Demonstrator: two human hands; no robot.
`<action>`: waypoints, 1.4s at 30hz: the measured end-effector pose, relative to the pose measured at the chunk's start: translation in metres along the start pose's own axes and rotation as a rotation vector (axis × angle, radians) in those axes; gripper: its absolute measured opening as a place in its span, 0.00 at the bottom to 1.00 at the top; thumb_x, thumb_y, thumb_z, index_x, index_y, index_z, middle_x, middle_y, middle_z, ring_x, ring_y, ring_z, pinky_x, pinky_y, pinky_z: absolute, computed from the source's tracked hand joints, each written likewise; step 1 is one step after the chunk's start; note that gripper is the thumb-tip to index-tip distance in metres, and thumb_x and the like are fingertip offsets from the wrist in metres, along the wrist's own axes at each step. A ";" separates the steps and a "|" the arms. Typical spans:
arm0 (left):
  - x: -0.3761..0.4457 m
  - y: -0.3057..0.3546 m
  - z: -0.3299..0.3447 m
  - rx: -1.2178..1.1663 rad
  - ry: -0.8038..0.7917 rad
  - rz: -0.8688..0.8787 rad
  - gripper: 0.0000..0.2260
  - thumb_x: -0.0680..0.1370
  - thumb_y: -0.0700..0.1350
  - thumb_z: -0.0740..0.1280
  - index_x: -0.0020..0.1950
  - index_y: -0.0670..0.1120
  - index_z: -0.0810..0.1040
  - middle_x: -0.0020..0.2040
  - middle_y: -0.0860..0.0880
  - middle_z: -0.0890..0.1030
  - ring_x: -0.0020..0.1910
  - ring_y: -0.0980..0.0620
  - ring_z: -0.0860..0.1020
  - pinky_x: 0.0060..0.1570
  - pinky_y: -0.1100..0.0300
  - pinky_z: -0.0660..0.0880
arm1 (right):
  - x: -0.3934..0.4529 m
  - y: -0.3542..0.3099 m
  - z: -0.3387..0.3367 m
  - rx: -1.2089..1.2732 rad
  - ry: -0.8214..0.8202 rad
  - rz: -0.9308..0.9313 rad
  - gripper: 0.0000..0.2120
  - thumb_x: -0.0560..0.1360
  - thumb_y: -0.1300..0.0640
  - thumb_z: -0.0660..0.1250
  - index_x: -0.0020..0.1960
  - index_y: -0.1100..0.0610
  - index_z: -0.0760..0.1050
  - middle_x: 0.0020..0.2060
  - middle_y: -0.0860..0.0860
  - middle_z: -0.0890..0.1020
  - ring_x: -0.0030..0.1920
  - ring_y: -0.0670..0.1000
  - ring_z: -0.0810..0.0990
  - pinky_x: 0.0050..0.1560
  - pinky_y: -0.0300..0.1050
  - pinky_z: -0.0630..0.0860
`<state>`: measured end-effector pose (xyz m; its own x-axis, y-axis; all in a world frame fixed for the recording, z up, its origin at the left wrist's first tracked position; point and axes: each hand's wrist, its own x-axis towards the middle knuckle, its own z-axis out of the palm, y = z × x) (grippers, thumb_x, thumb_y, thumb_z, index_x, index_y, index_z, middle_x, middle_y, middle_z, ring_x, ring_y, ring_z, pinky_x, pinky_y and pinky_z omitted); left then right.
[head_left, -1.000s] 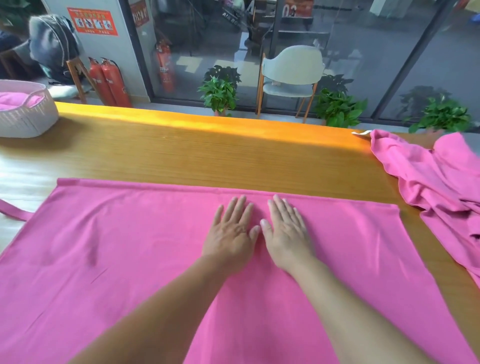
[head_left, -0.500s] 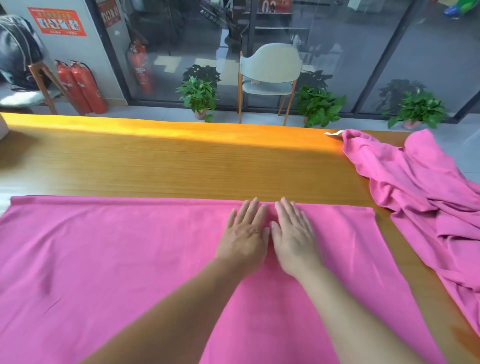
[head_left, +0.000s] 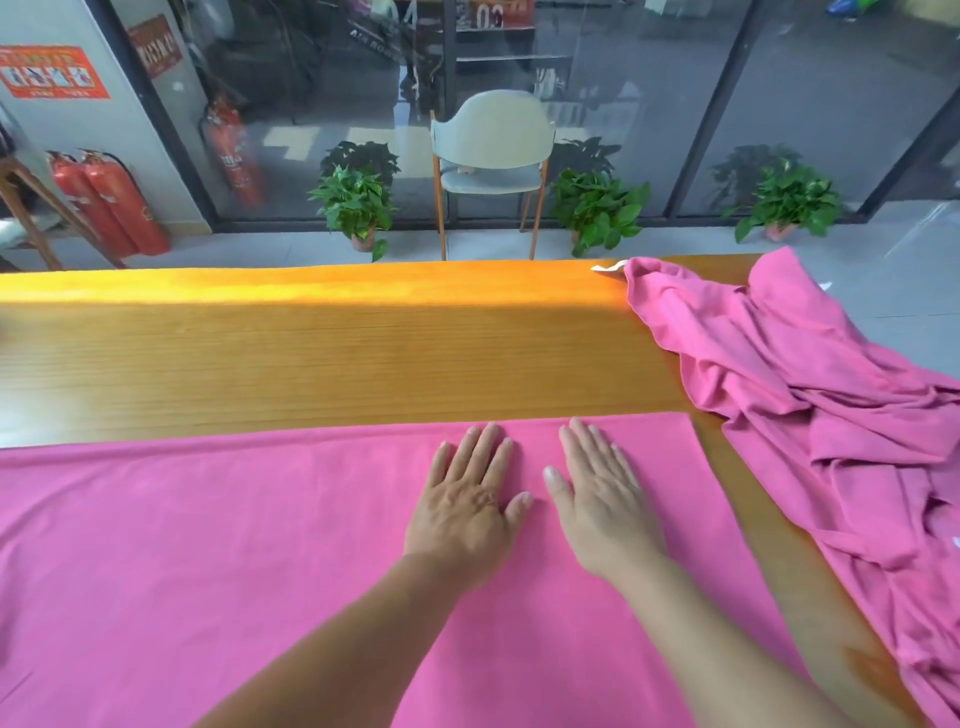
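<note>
We see the left hand (head_left: 467, 512) and right hand (head_left: 602, 506) pressing flat, fingers straight, on the pink cloth (head_left: 208, 561) spread over the table (head_left: 322, 358); its left end is seemingly cut off.

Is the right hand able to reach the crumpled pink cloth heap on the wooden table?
Probably yes: the right hand lies flat on the spread pink cloth, and only bare wooden table separates it from the crumpled pink cloth heap.
</note>
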<state>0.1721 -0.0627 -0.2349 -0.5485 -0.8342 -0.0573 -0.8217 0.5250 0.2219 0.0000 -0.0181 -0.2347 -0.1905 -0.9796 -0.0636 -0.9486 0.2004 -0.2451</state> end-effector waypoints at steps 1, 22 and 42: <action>0.001 0.002 0.002 0.018 -0.005 0.002 0.32 0.79 0.64 0.37 0.80 0.51 0.40 0.79 0.54 0.36 0.76 0.56 0.32 0.76 0.51 0.35 | -0.002 0.001 0.004 -0.024 -0.020 -0.018 0.39 0.73 0.35 0.27 0.81 0.51 0.40 0.78 0.44 0.39 0.78 0.44 0.37 0.77 0.44 0.35; -0.100 -0.221 -0.036 0.055 0.076 -0.218 0.37 0.75 0.67 0.31 0.80 0.51 0.44 0.80 0.55 0.41 0.77 0.57 0.37 0.75 0.55 0.36 | -0.008 -0.190 0.054 -0.028 -0.039 -0.109 0.43 0.71 0.34 0.26 0.81 0.52 0.42 0.79 0.45 0.42 0.75 0.41 0.35 0.76 0.43 0.33; -0.187 -0.384 -0.078 -0.023 0.126 -0.366 0.36 0.75 0.66 0.33 0.80 0.51 0.41 0.78 0.53 0.36 0.75 0.57 0.32 0.75 0.54 0.33 | 0.002 -0.382 0.090 -0.090 -0.098 -0.290 0.41 0.70 0.38 0.26 0.81 0.51 0.41 0.79 0.44 0.40 0.75 0.40 0.34 0.74 0.40 0.30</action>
<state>0.6018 -0.1216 -0.2332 -0.1952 -0.9806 -0.0173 -0.9551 0.1860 0.2307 0.3852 -0.0955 -0.2285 0.1122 -0.9889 -0.0978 -0.9792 -0.0933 -0.1803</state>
